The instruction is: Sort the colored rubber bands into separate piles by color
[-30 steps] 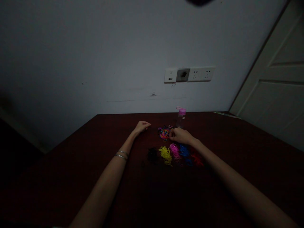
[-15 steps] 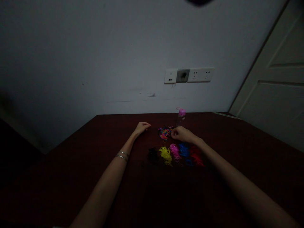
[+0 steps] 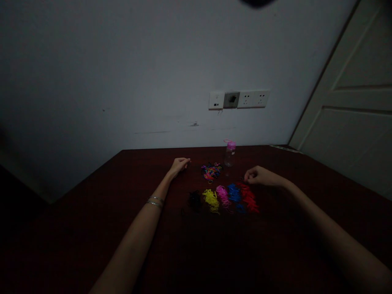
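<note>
My right hand [image 3: 257,176] is pinched at the far end of a heap of red rubber bands [image 3: 249,198]. A thin, dim loop that looks like a rubber band shows at its fingertips. Left of the red heap lie separate heaps of blue rubber bands [image 3: 234,192], pink rubber bands [image 3: 223,195], yellow rubber bands [image 3: 211,199] and black rubber bands [image 3: 194,200]. Behind them is a pile of mixed-colour rubber bands [image 3: 211,171]. My left hand [image 3: 179,165] rests on the table left of that pile, fingers loosely closed, with nothing seen in them.
A clear bottle with a pink lid [image 3: 231,154] stands behind the mixed pile. The dark red-brown table [image 3: 137,163] meets a pale wall with a row of sockets [image 3: 239,100]. A light-coloured door [image 3: 352,110] is at the right. The light is dim.
My right hand has moved right from the mixed pile to the far end of the red heap, uncovering the bottle. My left hand stays in place; the view has shifted slightly.
</note>
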{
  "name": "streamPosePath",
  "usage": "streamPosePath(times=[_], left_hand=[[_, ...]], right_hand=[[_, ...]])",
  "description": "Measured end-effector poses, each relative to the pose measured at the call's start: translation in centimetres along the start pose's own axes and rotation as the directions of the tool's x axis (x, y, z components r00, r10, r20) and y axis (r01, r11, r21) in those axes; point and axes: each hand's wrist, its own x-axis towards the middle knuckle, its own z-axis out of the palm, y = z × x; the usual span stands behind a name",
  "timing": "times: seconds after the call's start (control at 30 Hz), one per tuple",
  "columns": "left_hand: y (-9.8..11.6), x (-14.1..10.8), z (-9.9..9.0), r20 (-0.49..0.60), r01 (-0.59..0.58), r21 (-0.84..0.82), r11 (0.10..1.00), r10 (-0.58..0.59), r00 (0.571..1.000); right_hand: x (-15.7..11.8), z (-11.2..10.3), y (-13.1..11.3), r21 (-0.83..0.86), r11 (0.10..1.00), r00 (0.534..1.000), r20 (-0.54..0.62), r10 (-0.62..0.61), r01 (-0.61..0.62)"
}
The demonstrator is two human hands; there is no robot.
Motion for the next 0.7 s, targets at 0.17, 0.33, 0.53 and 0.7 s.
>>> streamPosePath(times=[0.17,0.33,0.53,0.7], left_hand=[[-0.2,-0.1,-0.1,0.012,-0.034,0.055,0.998,0.034,0.999],[-0.7,0.1,-0.1,0.015,-0.07,0.12,0.99,0.069,0.997],[-0.8,0.1,0.2,0.003,-0.087,0.178,0.98,0.088,0.996],[-0.5,-0.1,0.2,0.003,-0.078,0.184,0.98,0.079,0.997]], right_hand=[[-0.9,-0.1,0.2,0.005,1.0,0.999,0.051,0.007,-0.007],[-0.4,0.0,0.5,0.043,0.999,1.0,-0.009,0.02,-0.02],[0.4,0.9,2.3,0.123,0.991,0.981,-0.178,0.08,-0.058],[0.6,1.4,3.1,0.154,0.986,0.948,-0.297,0.113,-0.069]])
